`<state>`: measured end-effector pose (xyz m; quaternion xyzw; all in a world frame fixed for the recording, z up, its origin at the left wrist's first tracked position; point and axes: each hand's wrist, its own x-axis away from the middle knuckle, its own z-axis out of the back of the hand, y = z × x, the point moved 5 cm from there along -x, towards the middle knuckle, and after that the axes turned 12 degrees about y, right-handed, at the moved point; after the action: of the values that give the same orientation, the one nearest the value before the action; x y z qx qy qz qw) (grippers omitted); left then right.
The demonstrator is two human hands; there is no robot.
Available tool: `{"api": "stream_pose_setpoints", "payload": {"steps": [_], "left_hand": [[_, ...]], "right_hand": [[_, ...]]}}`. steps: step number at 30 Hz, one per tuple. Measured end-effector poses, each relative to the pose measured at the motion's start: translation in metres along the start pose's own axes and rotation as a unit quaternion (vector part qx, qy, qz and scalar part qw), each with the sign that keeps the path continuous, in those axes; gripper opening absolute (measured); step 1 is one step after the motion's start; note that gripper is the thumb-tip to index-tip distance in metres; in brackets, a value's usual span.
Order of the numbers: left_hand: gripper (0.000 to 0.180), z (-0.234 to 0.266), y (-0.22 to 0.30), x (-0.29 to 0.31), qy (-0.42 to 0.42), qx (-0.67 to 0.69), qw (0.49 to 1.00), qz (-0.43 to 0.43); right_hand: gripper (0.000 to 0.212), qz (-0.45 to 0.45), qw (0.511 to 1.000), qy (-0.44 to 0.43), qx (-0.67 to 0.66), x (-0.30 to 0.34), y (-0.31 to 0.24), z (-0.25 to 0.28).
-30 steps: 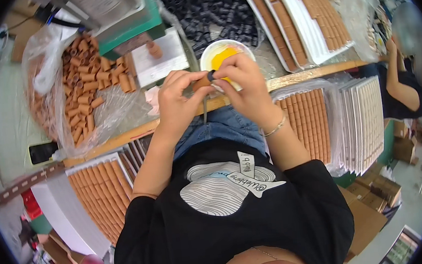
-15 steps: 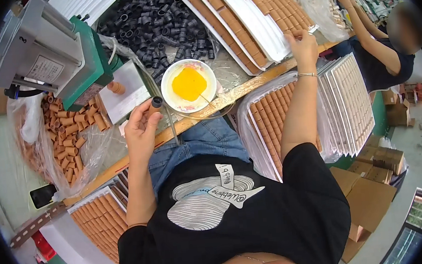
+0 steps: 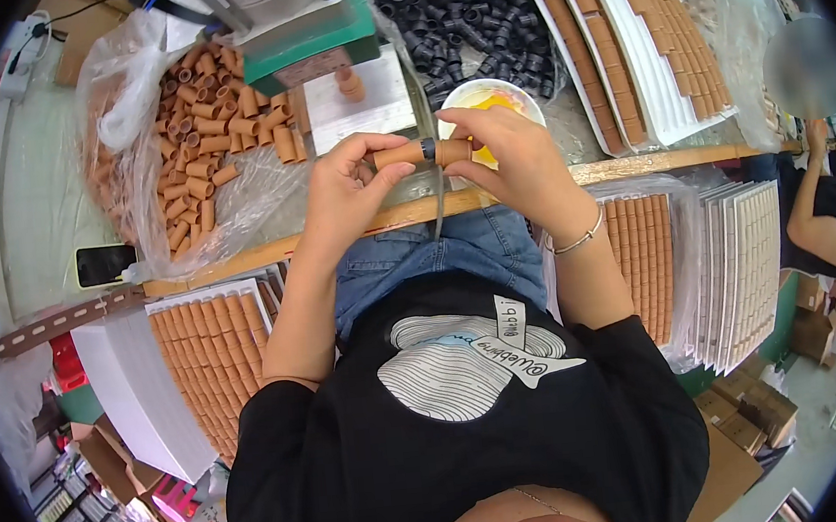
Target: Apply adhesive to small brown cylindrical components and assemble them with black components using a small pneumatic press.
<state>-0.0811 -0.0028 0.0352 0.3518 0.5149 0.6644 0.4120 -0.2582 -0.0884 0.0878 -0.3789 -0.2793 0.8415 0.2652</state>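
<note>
In front of my body, both hands meet over the bench edge at a short tan tube (image 3: 399, 154) held level. My left hand (image 3: 344, 183) pinches its left end. My right hand (image 3: 521, 161) grips a shorter tan cylinder (image 3: 453, 151) by thumb and fingers, in line with the tube. Between the two lies a black collar (image 3: 429, 149); whether the cylinder is fitted into it I cannot tell. A white bowl (image 3: 536, 104) with yellow stuff in it sits just behind my right hand and is partly hidden by it.
A green and grey press (image 3: 310, 54) stands behind, over a pale plate (image 3: 326, 120) bearing a tan piece (image 3: 350, 86). Loose tan tubes (image 3: 201, 171) pile at left, black fittings (image 3: 466, 18) at back. Trays of tan parts (image 3: 672, 35) lie right. A phone (image 3: 106, 265) rests at far left.
My right hand has left the tray at right and come to my left hand, bringing a tan cylinder. The tube in my left hand is now level. The view has swung leftward.
</note>
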Motion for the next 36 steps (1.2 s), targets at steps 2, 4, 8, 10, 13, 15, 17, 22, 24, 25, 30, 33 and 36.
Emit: {"api": "stream_pose_setpoints", "payload": {"steps": [2, 4, 8, 10, 13, 15, 17, 22, 24, 25, 30, 33, 36], "left_hand": [[0.027, 0.010, -0.007, 0.000, 0.004, 0.011, 1.000, 0.012], [0.026, 0.014, -0.008, 0.000, -0.041, 0.108, 0.993, 0.030], [0.035, 0.008, -0.011, -0.004, -0.022, 0.069, 0.997, 0.016], [0.039, 0.014, -0.016, -0.013, 0.028, 0.073, 0.997, -0.011], [0.050, 0.033, 0.004, -0.029, 0.153, -0.112, 0.979, -0.077], [0.054, 0.036, 0.004, -0.056, 0.209, -0.288, 0.904, -0.235], [0.046, 0.037, 0.002, -0.067, 0.198, -0.235, 0.926, -0.218], [0.036, 0.070, -0.021, -0.051, 0.185, -0.115, 0.964, -0.152], [0.035, 0.082, -0.027, -0.030, 0.190, -0.066, 0.973, -0.115], [0.034, 0.081, -0.028, -0.021, 0.144, 0.011, 0.985, -0.094], [0.043, 0.053, -0.017, 0.016, -0.018, 0.167, 0.985, 0.034], [0.052, 0.030, -0.014, 0.021, -0.067, 0.193, 0.978, 0.042], [0.055, 0.017, -0.021, 0.017, -0.029, 0.127, 0.991, 0.007]], "right_hand": [[0.048, 0.043, 0.998, -0.032, 0.019, -0.006, -0.011, -0.009], [0.048, 0.062, 0.997, -0.043, 0.017, -0.009, -0.016, -0.019], [0.045, 0.103, 0.992, -0.040, 0.055, -0.008, -0.022, -0.044], [0.040, 0.098, 0.992, -0.039, 0.074, -0.012, -0.014, -0.045], [0.030, 0.029, 0.998, -0.006, 0.055, -0.027, 0.001, -0.049], [0.026, -0.030, 0.999, 0.024, 0.016, -0.041, 0.014, -0.058], [0.022, -0.091, 0.993, 0.045, -0.062, -0.059, 0.026, -0.074], [0.028, -0.005, 0.995, 0.027, 0.093, -0.080, 0.026, -0.110], [0.040, -0.003, 0.989, 0.031, 0.146, -0.073, 0.033, -0.118], [0.040, -0.006, 0.988, 0.032, 0.148, -0.070, 0.033, -0.114], [0.047, -0.165, 0.973, -0.053, -0.151, -0.024, -0.004, -0.070], [0.026, -0.117, 0.963, -0.096, -0.223, -0.008, -0.014, -0.073], [0.021, -0.143, 0.971, -0.051, -0.185, -0.003, -0.010, -0.069]]}}
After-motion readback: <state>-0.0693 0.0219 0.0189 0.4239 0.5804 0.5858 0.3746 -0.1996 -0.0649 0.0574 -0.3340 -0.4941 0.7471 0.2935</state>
